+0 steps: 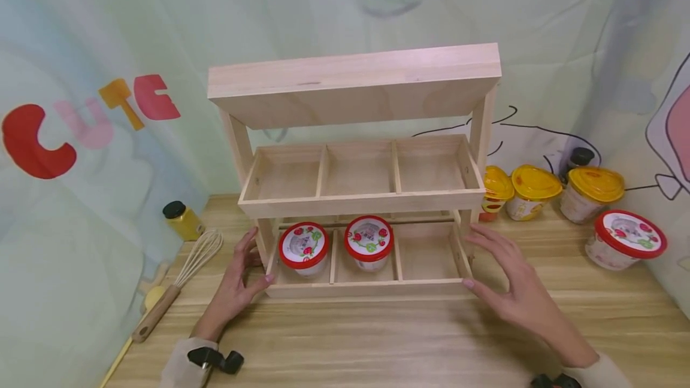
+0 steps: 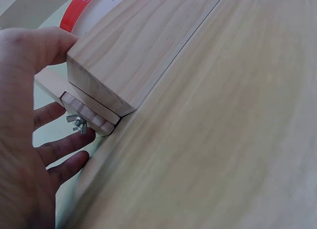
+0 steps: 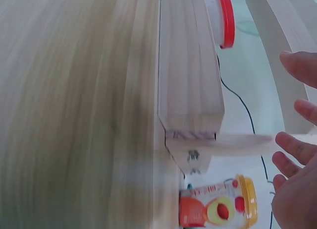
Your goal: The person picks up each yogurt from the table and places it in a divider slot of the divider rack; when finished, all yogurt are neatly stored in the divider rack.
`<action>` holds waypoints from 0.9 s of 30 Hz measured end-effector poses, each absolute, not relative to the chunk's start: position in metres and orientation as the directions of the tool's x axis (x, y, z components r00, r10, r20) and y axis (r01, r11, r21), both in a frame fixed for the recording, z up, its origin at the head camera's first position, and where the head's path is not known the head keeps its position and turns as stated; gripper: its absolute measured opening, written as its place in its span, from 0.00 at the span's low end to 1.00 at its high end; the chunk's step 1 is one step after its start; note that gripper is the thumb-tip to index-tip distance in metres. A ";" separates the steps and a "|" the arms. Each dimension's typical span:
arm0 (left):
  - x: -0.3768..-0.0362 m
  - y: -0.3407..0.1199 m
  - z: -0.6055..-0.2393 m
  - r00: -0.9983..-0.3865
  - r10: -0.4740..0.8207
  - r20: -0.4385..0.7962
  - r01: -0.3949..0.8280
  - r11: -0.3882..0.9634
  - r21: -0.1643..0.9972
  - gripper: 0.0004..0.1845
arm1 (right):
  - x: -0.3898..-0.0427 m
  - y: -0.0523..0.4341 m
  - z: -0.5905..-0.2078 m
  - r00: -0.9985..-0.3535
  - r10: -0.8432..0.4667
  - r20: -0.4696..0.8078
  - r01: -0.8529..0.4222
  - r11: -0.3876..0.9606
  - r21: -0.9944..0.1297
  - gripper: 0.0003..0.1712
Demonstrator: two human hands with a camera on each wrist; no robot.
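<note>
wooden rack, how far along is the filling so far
Done: two red-lidded cups sit in the bottom tray's left and middle slots. In hand: nothing; the left hand touches the wooden rack at its left corner, the right hand hovers at the right. Left: one red-lidded cup and three yellow-lidded cups outside.

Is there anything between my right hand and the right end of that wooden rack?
Nothing visible does. The right hand hovers open beside the rack, bare table under it. The left hand already touches the other end.
</note>
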State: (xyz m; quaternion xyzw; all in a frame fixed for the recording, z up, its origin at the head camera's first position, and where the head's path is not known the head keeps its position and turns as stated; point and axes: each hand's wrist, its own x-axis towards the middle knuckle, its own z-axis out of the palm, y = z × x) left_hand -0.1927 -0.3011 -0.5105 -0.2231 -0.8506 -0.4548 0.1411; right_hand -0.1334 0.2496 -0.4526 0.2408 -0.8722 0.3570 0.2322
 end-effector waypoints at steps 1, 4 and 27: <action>-0.193 -0.301 -0.510 -0.861 0.251 0.443 0.508 0.488 0.710 0.57 | -0.133 0.252 -0.452 -0.776 -0.251 0.579 -0.584 0.634 -0.508 0.48; -0.194 -0.301 -0.510 -0.861 0.250 0.442 0.506 0.492 0.708 0.57 | -0.132 0.260 -0.450 -0.773 -0.234 0.589 -0.579 0.640 -0.505 0.49; -0.192 -0.300 -0.509 -0.867 0.247 0.433 0.496 0.508 0.704 0.57 | -0.135 0.326 -0.452 -0.848 0.013 0.529 -0.351 0.734 -0.581 0.45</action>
